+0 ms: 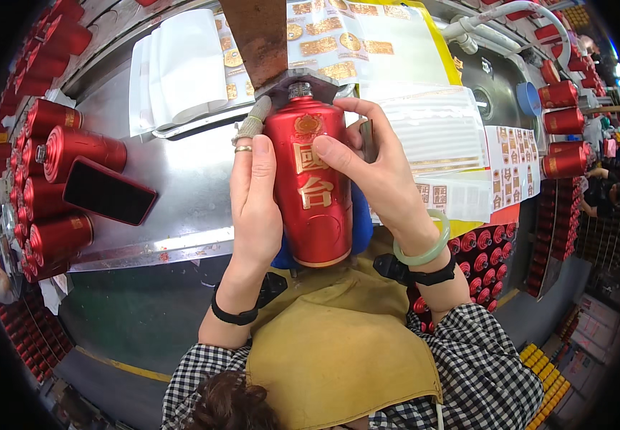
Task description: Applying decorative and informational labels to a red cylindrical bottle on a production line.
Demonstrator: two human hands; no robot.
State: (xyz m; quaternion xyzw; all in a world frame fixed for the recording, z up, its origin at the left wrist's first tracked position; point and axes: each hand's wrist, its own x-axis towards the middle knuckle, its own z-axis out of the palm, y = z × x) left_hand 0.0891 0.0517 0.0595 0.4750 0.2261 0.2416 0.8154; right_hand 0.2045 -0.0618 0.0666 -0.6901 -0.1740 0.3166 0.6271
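Observation:
A shiny red bottle (315, 240) with gold lettering and a round gold emblem lies in front of me, its neck pointing away. That neck meets a dark angular metal bracket (329, 84), and blue padding (361, 215) shows under the bottle's sides. My left hand (256, 190) is closed along the left side, thumb and fingers pointing up toward the shoulder; one finger wears a pale fabric cover (252, 118). From the right, my right hand (385, 161) grips the bottle, thumb pressed on the front by the upper lettering and index finger reaching the shoulder. Some of its fingers are partly hidden.
Sheets of gold decals (338, 43) lie beyond the bottle, with white paper (184, 68) at left and striped sheets (431, 129) at right. A dark phone (109, 190) leans near several red bottles (84, 154). A bent pale pipe (500, 18) rises at the far right.

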